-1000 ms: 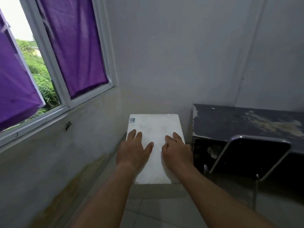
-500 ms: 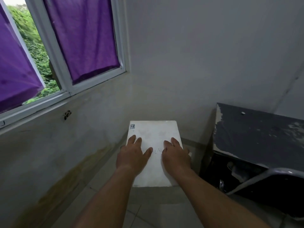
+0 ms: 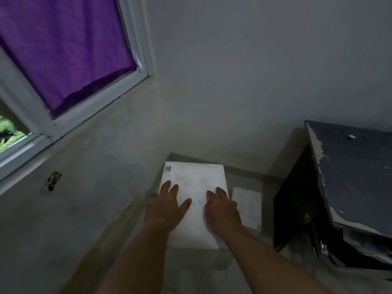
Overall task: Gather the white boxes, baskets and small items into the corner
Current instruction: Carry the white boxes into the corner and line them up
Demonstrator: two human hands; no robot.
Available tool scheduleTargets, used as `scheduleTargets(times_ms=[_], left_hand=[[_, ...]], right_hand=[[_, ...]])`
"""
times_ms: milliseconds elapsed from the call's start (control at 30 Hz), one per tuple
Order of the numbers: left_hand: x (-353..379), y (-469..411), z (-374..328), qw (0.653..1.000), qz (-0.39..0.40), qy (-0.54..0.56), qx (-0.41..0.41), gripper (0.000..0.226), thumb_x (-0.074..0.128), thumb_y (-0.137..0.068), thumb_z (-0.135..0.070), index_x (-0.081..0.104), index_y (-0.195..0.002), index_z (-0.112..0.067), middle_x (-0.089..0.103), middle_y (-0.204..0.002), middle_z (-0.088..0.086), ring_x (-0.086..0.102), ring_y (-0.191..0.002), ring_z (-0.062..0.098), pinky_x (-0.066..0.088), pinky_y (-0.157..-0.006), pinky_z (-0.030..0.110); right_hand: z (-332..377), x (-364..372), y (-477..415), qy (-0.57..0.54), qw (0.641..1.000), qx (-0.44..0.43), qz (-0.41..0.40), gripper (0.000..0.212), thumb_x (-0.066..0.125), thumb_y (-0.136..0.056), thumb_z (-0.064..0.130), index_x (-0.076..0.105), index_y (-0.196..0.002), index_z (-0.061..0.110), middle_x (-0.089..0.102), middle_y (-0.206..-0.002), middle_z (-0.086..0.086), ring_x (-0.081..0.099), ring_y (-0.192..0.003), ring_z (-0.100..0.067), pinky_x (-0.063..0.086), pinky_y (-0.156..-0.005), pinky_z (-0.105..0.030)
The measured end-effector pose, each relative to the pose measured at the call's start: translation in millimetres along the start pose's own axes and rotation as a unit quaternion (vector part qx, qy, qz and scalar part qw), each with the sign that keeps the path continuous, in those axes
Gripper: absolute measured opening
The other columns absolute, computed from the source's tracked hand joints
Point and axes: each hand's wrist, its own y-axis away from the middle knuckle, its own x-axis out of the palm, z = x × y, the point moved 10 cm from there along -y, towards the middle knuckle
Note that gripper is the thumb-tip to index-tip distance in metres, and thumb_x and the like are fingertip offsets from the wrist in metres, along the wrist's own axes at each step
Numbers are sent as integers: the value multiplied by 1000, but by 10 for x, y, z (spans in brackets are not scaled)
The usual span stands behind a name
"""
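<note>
Single head-worn wide-angle view. The camera looked forward and steeply down from above the forearms toward a room corner, tilted to one side, close to the white box (image 3: 194,200); window (image 3: 70,60) at far left, dark counter (image 3: 356,172) at right.

white box (image 3: 196,187), purple curtain (image 3: 63,49), dark grey table (image 3: 356,177)
</note>
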Motion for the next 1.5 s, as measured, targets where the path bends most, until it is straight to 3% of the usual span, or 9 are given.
scheduleTargets(times_ms=[233,400,500,633,833,967,1133,1367,1500], left_hand=[[400,-1265,-68,999,34,-11,22,85,37,-78,-80,33,-147,-30,18,-160,-7,43,-129,33,40,-105,41],[1069,-2222,-175,996,86,-1,20,90,40,-77,-82,27,-151,-31,12,-161,-7,38,-131,33,40,-106,42],[1667,-2757,-170,993,118,4,21,92,41,-77,-81,23,-152,-31,9,-162,-8,34,-134,33,39,-106,43],[2631,-3359,-96,987,160,9,28,98,48,-73,-83,22,-152,-32,7,-162,-9,28,-137,31,37,-108,45],[4146,-4131,-64,978,202,-12,51,103,52,-68,-85,20,-152,-34,6,-162,-8,26,-138,31,34,-109,47],[5037,-4475,-3,976,212,1,52,105,55,-67,-84,19,-152,-34,4,-162,-8,23,-140,31,35,-110,47],[5853,-4721,-6,970,233,25,56,113,66,-63,-78,15,-153,-35,-2,-162,-9,19,-142,31,35,-110,50],[6542,-4614,-70,942,318,-45,91,129,74,-68,-64,-19,-151,-34,-37,-154,-4,7,-142,44,32,-112,52],[6591,-4604,-110,928,343,-87,119,137,77,-67,-62,-28,-148,-30,-45,-150,2,0,-142,51,30,-112,56]], right_hand=[[-109,212,-1207,25,999,-6,42,40,39,-97,14,41,-137,18,16,-158,-8,37,-133,-41,34,-105,-46],[-406,488,-2211,48,997,-8,52,40,33,-102,18,40,-141,17,20,-157,-7,34,-136,-35,37,-105,-43],[-798,996,-2857,25,997,52,52,42,33,-101,32,37,-142,27,18,-159,-2,43,-125,-45,41,-100,-45],[-1267,1788,-3550,16,996,71,55,38,36,-94,35,45,-130,26,27,-152,-2,50,-116,-44,44,-94,-44],[-2059,2986,-4422,-15,993,103,64,46,34,-93,41,42,-136,29,25,-152,0,47,-125,-37,43,-100,-43],[-2506,3574,-4796,-27,990,117,72,53,38,-97,46,31,-148,32,12,-161,2,35,-136,-33,40,-105,-39],[-2909,4155,-5062,-51,989,94,105,66,43,-97,52,19,-154,29,-3,-164,2,13,-149,-24,22,-119,-41],[-3233,4547,-5076,21,984,91,149,66,48,-98,44,17,-153,25,-7,-163,-4,12,-146,-38,23,-117,-45],[-3098,4605,-5056,116,979,52,160,79,49,-96,47,4,-155,20,-16,-161,-14,-16,-145,-45,-2,-119,-55]])
